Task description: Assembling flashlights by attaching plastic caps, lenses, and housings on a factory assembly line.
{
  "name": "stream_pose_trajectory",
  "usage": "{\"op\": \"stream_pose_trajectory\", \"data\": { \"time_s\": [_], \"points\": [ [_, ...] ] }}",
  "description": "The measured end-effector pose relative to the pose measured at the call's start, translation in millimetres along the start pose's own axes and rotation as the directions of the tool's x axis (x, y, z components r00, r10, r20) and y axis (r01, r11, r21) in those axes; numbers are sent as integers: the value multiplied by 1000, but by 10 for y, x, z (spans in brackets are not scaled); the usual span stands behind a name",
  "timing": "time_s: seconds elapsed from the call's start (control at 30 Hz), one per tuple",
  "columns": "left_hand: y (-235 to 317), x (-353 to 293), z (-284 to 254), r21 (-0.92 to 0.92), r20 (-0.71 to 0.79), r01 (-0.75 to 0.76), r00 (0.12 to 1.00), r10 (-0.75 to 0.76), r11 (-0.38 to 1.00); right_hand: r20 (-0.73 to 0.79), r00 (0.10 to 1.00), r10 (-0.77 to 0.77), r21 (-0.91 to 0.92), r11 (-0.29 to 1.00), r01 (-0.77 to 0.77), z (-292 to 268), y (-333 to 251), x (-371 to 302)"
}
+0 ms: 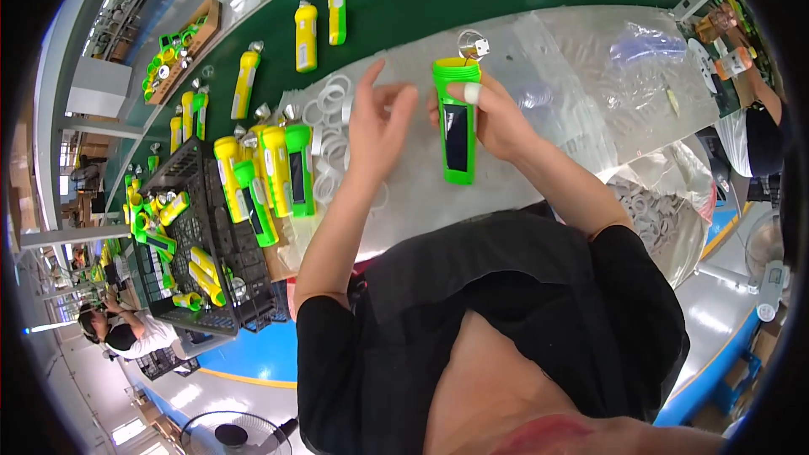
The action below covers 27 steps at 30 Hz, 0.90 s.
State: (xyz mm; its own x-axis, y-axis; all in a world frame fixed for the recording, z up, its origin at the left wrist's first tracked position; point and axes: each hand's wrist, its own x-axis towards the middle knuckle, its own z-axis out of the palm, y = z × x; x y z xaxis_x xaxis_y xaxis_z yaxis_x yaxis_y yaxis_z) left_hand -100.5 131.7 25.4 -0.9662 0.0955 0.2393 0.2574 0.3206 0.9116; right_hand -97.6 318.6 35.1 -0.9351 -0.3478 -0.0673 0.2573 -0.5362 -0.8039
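My right hand grips a green flashlight body with a yellow inner rim and a dark panel on its side. It stands nearly upright over the plastic-covered bench, its threaded top uncapped. A clear reflector with a small white part sits just above that opening, with thin wires below it. To the left, my left hand is raised with its fingers apart, holding nothing. Beside it lie several white rings. Further left, yellow and green flashlights stand close together, with loose reflectors at their tops.
A black crate at the left holds more flashlights. Other flashlights lie across the green bench, near a cardboard box of parts. A bag of rings is at my right. Co-workers' arms show at far right; a fan stands lower left.
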Motion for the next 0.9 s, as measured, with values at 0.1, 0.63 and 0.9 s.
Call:
{"op": "stream_pose_trajectory", "data": {
  "time_s": [0.1, 0.63, 0.9],
  "points": [
    [99, -63, 63, -429, 64, 1, 997, 30, 903, 122, 988, 100, -70, 993, -92, 137, 96, -346],
    [413, -444, -58, 127, 244, -535, 833, 496, 835, 213, 973, 92, -334, 942, -16, 264, 193, -781],
    [340, -420, 319, 163, 191, -622, 781, 594, 766, 85, 993, 78, -140, 988, -65, 100, 265, -829]
  ]
}}
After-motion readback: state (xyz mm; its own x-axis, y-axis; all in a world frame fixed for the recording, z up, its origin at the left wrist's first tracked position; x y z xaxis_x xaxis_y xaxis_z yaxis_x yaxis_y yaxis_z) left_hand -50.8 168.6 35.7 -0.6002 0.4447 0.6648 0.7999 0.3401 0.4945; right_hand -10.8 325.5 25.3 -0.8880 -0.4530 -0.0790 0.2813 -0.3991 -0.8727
